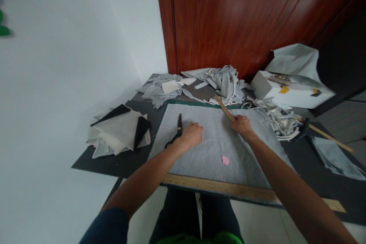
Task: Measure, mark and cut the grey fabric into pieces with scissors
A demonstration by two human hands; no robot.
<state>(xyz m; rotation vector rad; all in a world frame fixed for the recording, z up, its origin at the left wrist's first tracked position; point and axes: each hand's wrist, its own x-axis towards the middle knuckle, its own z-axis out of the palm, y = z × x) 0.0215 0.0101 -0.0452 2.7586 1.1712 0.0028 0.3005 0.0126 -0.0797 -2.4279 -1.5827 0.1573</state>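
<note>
The right hand (242, 126) grips a ruler (223, 107) over grey cloth (203, 164), where the left hand (192, 135) lies half-curled near scissors (179, 125), its grip hidden. Beneath are a green mat (185, 103) and dark table (122, 164), beside a white wall (68, 53) and wooden door (228, 19).

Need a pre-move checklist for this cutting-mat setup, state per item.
1. Wooden strip gripped: ok, in the right hand.
2. Left hand holding nothing: cannot tell, fingers curled down at the cloth.
3. Cloth spread out: ok, broadly flat.
4. Scissors off the cloth: not ok, lying on it beside the left hand.
5. Long ruler along the near edge: ok, lying across the cloth there.
6. Pink piece off the cloth: not ok, lying on it between the long ruler and the hands.
</note>
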